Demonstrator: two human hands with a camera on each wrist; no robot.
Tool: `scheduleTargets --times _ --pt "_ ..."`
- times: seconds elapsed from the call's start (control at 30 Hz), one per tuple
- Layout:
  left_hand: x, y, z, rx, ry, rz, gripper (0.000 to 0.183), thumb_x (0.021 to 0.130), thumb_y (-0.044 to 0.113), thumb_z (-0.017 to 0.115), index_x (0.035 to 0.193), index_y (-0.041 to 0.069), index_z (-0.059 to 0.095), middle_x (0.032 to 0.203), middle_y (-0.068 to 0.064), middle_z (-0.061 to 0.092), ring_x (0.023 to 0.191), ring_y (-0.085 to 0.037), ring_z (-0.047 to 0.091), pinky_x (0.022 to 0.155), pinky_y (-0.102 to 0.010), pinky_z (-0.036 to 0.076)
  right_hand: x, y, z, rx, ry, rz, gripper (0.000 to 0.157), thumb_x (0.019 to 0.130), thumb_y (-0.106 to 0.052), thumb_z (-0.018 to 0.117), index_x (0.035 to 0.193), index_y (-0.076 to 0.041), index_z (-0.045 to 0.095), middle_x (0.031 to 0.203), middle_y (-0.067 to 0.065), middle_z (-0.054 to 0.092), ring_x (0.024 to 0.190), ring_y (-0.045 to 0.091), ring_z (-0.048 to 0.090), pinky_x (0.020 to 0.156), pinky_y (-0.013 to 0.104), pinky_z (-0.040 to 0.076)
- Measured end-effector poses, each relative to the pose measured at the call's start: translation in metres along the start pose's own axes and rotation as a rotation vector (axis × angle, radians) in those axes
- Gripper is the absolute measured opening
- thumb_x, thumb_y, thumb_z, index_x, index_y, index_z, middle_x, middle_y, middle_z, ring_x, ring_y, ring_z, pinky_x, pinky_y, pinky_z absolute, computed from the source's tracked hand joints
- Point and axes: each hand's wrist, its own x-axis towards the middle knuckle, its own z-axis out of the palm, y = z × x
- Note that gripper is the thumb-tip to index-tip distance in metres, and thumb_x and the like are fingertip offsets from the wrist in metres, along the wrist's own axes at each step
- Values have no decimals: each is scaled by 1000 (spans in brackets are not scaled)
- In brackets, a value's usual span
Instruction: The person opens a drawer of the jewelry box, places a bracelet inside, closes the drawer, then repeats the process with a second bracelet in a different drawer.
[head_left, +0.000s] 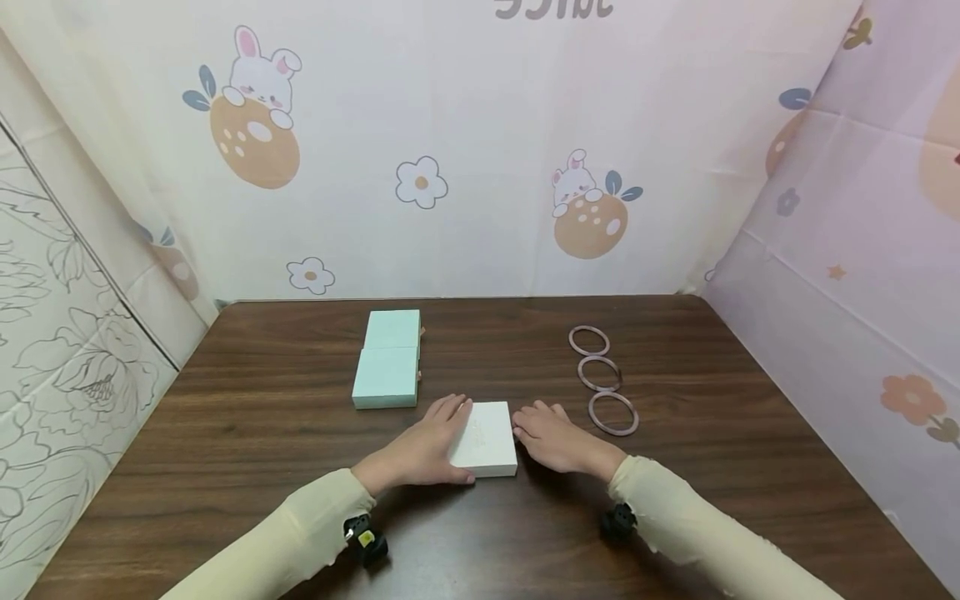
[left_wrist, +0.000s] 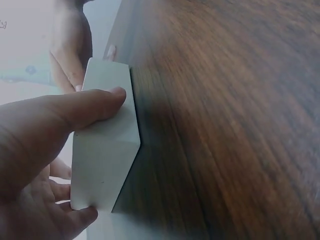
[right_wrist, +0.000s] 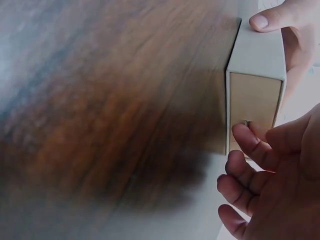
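A small white box (head_left: pixel 486 446) lies flat on the table, faint marks on its top. My left hand (head_left: pixel 422 448) grips it from the left, thumb along the near side and fingers at the far left. In the right wrist view the box's right end shows a tan drawer front (right_wrist: pixel 255 97) framed by the white sleeve. My right hand (head_left: pixel 557 437) is at that end. Its thumb and index finger pinch at a small pull (right_wrist: pixel 245 122) on the drawer front, mostly hidden by the fingertips; the other fingers curl loosely.
Two mint-green boxes (head_left: pixel 386 375) lie end to end at the back left, small tan tabs on their right sides. Three pale purple rings (head_left: pixel 598 373) lie in a row to the right. A printed curtain (head_left: pixel 480 233) stands behind the brown wooden table (head_left: pixel 247 400).
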Motion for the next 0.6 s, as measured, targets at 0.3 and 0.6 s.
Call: scheduleTargets --times 0.3,0.6 --pt "-1 1 -1 -1 -7 -13 102 73 41 80 146 -8 28 146 -21 31 135 -33 27 102 -41 36 0 6 2 51 -32 -31 17 99 -15 44 85 -16 54 80 -8 48 81 15 40 73 40 26" --pt "0 -1 -3 11 7 8 101 74 40 80 144 -9 28 144 -24 33 133 -36 28 102 -42 36 3 10 2 -163 46 -102 9 97 -21 51 94 -19 60 85 -10 55 84 13 41 82 43 28"
